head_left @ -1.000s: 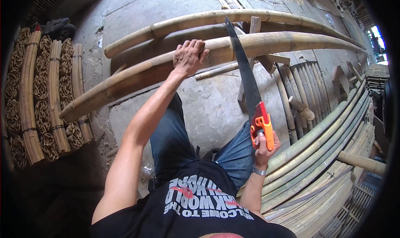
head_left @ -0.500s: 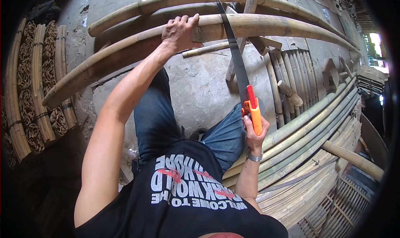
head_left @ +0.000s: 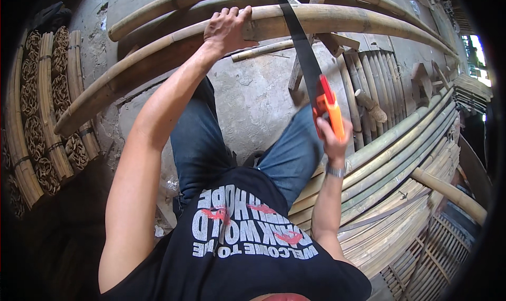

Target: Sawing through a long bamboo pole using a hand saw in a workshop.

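A thick bamboo pole (head_left: 337, 19) lies crosswise in front of me, propped on a wooden support (head_left: 296, 74). My left hand (head_left: 227, 28) presses on top of it, fingers curled over the far side and thumb along the near side. To the right, my right hand (head_left: 334, 135) is closed round the orange-and-red handle of a hand saw (head_left: 304, 56). The dark blade points away from me and crosses the pole a little right of my left hand. Whether its teeth sit in a cut cannot be made out. Behind runs a second bamboo pole (head_left: 174, 5).
Bundles of split bamboo (head_left: 50, 106) with curled strips stand at the left. Long green-brown bamboo poles (head_left: 390, 143) and stacked slats (head_left: 400, 222) lie at the right, near a bamboo rack (head_left: 427, 264). Short bamboo lengths (head_left: 377, 82) lean beyond my right hand.
My right hand and the saw have shifted right and slightly forward, so the blade slants more. My left hand stays on the pole, which sits a little higher in view.
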### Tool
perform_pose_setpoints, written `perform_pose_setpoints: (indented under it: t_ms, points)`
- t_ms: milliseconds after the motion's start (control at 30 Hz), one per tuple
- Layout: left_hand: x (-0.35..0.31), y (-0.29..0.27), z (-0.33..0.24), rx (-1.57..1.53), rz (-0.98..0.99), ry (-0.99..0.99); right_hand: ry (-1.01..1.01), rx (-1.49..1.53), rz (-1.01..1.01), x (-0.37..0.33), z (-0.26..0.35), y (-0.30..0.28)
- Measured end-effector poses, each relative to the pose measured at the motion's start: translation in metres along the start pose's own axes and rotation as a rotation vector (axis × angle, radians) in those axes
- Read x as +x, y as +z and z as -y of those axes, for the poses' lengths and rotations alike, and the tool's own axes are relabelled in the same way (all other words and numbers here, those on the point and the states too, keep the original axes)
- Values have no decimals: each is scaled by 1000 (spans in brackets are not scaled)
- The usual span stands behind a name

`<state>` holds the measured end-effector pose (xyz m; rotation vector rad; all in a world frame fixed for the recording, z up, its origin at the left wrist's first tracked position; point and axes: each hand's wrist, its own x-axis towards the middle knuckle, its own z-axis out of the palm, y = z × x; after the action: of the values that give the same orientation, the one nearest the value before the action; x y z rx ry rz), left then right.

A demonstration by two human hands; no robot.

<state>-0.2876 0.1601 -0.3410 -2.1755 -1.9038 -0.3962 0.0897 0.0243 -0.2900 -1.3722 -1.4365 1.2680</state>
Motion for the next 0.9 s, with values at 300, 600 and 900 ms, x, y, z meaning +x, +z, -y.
perform_pose_setpoints:
  t_ms: [300, 600, 900]
  points:
    - [6, -3, -3, 13, 18, 2, -163, -186, 36, 10, 15, 19]
    - [2, -6, 6, -9, 8, -24, -91, -62, -58, -78, -18, -28]
    - [8, 7, -2, -58, -74, 36, -32, -80, 74, 69, 8, 20]
